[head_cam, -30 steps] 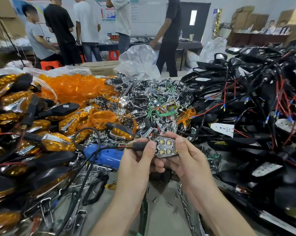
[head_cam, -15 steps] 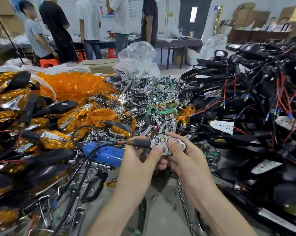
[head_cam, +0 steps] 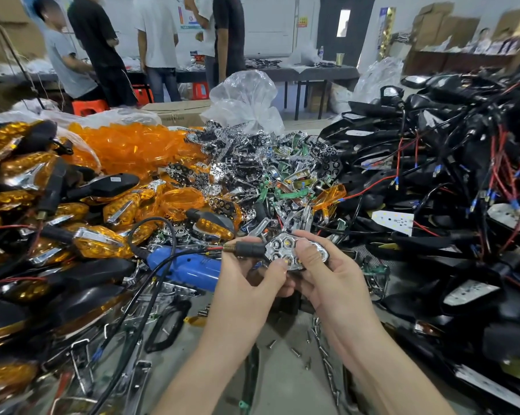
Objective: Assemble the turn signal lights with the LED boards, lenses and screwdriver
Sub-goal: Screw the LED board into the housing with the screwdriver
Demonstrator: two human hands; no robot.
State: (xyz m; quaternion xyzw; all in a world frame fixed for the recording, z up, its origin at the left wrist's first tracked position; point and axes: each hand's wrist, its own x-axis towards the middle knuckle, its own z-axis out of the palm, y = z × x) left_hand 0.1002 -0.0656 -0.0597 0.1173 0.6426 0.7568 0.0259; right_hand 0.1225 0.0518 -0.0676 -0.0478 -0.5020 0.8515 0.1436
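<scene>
Both hands hold one turn signal light point(head_cam: 285, 248) at the middle of the view, its chrome reflector with LEDs facing up and its black stalk pointing left. My left hand point(head_cam: 246, 283) grips the stalk end and lower edge, thumb on the reflector. My right hand point(head_cam: 327, 277) grips the right side, thumb pressed on the reflector face. A blue electric screwdriver point(head_cam: 187, 266) lies on the table just left of my hands. Loose orange lenses point(head_cam: 133, 148) are heaped at the back left, chrome reflectors and LED boards point(head_cam: 261, 172) at the back centre.
Finished amber lights point(head_cam: 37, 205) are stacked on the left. Black housings with red and black wires point(head_cam: 450, 181) pile up on the right. Screws point(head_cam: 294, 350) lie scattered on the grey table below my hands. Several people stand at a far table point(head_cam: 312, 71).
The light has been lifted slightly and tilted, and both thumbs have shifted onto the reflector face. The screwdriver and the piles have not moved.
</scene>
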